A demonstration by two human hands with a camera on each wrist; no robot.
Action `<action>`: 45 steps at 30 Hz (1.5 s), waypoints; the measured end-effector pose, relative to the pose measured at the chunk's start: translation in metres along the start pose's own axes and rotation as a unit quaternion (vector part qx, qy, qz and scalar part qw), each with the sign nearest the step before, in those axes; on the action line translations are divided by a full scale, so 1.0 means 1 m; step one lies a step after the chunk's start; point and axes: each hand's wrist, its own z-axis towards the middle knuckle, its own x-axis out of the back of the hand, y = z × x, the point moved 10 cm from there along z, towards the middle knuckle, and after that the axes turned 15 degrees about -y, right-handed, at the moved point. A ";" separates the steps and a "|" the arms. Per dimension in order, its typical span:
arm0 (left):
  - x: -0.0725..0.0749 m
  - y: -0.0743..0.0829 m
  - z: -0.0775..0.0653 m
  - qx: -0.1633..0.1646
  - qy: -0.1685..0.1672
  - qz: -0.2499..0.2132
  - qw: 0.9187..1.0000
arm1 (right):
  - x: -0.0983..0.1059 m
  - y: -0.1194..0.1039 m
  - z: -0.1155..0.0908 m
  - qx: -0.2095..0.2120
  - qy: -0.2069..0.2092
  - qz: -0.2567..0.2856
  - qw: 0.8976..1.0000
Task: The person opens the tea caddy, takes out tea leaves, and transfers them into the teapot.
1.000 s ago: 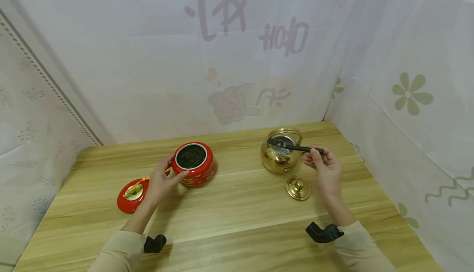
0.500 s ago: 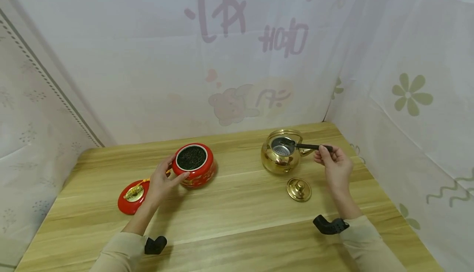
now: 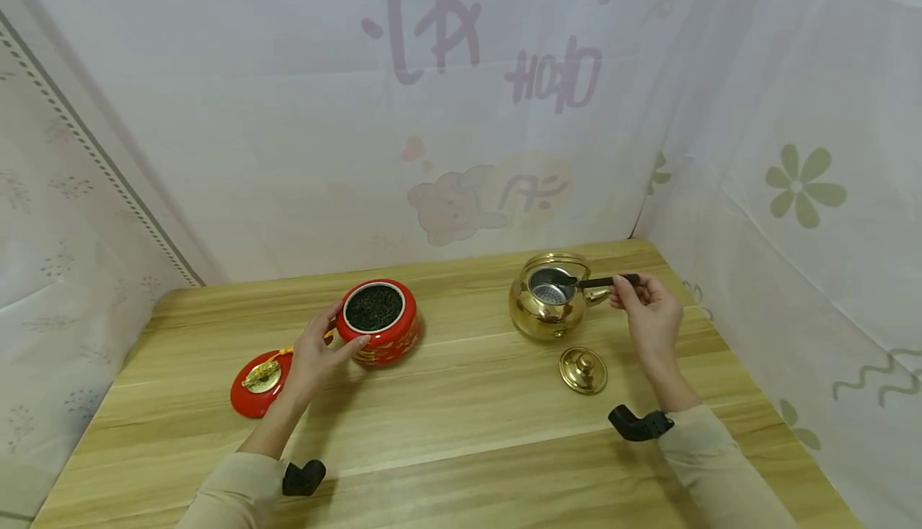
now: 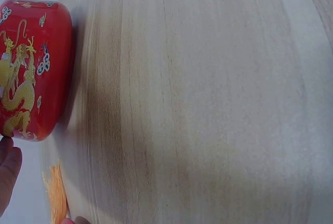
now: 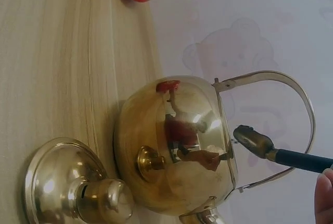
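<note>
My left hand [image 3: 317, 357] holds a round red tea jar [image 3: 392, 346], its thumb at the front and the fingers at the left side. Dark loose tea leaves [image 3: 374, 307] fill the jar. In the left wrist view the red jar [image 4: 36, 73] shows a golden dragon. My right hand [image 3: 654, 317] pinches the black handle of a tea scoop [image 3: 605, 282] between thumb and fingers. The scoop's bowl [image 5: 253, 139] hangs over the open mouth of a golden teapot [image 3: 540, 321], below its raised handle. A perforated metal strainer [image 3: 551, 294] shows inside the pot.
The golden teapot lid [image 3: 583, 370] lies in front of the pot. Left of the jar lies a red lid [image 3: 261, 383] with a gold ornament, partly behind the left forearm; an orange tassel [image 4: 56, 195] is near it. Printed cloth [image 3: 324, 153] hangs behind the wooden table [image 3: 432, 433].
The right hand has moved to the right, drawing the scoop's bowl from the left of the pot's mouth to its right part. The bowl looks turned over. The left hand stays on the jar.
</note>
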 end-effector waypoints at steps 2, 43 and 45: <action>0.000 0.000 0.000 0.000 0.000 0.002 1.000 | -0.002 -0.004 0.001 0.008 -0.006 -0.011 1.000; 0.002 -0.003 0.000 -0.009 0.012 0.012 1.000 | -0.089 -0.010 -0.013 0.051 -0.061 0.140 0.987; 0.001 -0.003 0.000 -0.008 0.010 0.008 1.000 | -0.112 -0.011 -0.013 0.060 -0.084 0.131 0.986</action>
